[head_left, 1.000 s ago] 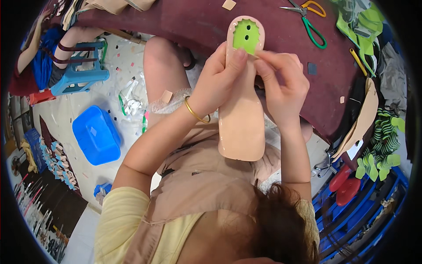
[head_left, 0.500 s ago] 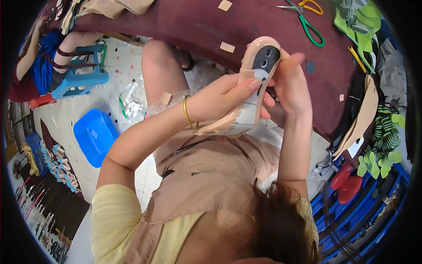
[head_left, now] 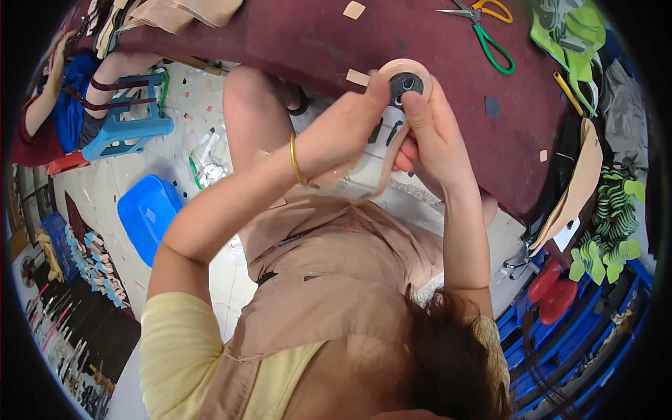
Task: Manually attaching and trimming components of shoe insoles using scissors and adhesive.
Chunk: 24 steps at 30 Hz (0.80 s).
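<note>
Over my lap, a shoe insole piece [head_left: 371, 165] is held at a tilt, its rounded end away from me. Beige covering wraps its rim; the face toward me is whitish grey, with a dark patch at the rounded end. My left hand [head_left: 344, 133] grips the left edge, its thumb up by the dark patch. The right edge is in my right hand [head_left: 435, 134], which presses its thumb onto the dark patch with fingers curled behind. Part of the lower end is hidden by my left wrist.
Scissors [head_left: 483, 35] with green and orange handles lie on the dark red table [head_left: 308, 42], near small beige scraps. Green cut pieces [head_left: 609, 210] and a beige sheet [head_left: 570, 189] are at the right. A blue basin [head_left: 150, 217] and stool [head_left: 133, 115] stand left, beside another person.
My left hand has moved up toward the rounded end. My right thumb has come down onto the dark patch, and the insole piece has shifted slightly left and turned.
</note>
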Available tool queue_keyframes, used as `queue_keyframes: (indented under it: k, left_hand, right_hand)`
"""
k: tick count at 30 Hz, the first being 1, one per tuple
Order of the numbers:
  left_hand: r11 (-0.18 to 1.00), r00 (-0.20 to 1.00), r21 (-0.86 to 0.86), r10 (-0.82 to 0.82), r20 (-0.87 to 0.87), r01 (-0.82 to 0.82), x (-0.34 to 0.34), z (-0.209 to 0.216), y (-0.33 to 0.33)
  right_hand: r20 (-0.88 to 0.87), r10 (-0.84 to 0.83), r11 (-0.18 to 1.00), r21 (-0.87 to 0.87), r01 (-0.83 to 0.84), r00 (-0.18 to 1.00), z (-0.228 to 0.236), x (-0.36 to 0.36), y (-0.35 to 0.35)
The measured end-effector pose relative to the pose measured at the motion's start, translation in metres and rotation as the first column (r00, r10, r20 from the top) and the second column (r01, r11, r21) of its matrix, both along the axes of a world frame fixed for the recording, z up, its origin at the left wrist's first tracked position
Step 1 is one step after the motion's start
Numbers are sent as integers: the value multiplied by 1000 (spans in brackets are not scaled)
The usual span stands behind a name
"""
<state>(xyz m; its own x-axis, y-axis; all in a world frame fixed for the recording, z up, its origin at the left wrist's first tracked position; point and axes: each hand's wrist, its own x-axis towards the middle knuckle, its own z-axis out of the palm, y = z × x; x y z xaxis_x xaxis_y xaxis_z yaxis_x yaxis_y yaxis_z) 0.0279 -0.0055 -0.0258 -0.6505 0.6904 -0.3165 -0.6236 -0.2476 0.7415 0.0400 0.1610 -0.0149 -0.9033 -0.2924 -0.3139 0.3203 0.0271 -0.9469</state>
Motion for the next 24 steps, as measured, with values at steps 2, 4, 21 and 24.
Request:
queue_keyframes:
  k: [2, 4, 21, 24]
  left_hand:
    - [993, 998, -116, -7, -59, 0, -13, 16, -2]
    - [893, 845, -433, -135, -518, -123, -45, 24, -6]
    - [336, 124, -465, -687, -716, -819, -83, -52, 45]
    - [339, 115, -461, -691, -714, -820, -85, -55, 45]
  right_hand:
    - [-239, 60, 988, 155, -23, 969, -8, -17, 9]
    - [-405, 158, 946, 325, -20, 901, -15, -46, 28]
    - [-149, -582, 780, -382, 496, 800, -28, -70, 44]
    - [-139, -504, 814, -407, 415, 852, -20, -74, 55]
